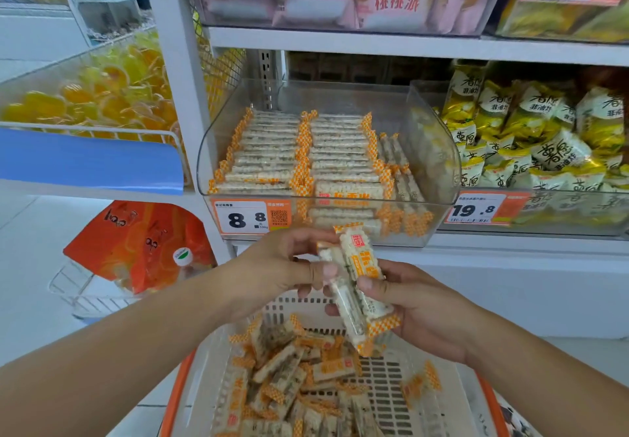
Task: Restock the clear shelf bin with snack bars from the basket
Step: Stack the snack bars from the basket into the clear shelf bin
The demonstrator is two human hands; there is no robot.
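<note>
Both hands hold a small stack of snack bars just above the basket and below the front lip of the clear bin: the left hand pinches the upper end, its grip narrow with thumb on top, while the right hand cups the lower half, fingers curled round the stack. The bars look light and fairly stiff, yet they are likely brittle puffed-rice slabs, so squeezing hard could crumble them; the glossy film looks slippery, and stacked bars may slide on each other. Holding across the broad faces near the middle seems safer than pulling on the crimped ends. Each bar is long and flat, pale and grainy under clear wrap, with orange-and-white checked ends and an orange label. In the bin, two tidy rows lie flat with a few bars along the right side; in the basket, many lie jumbled.
</note>
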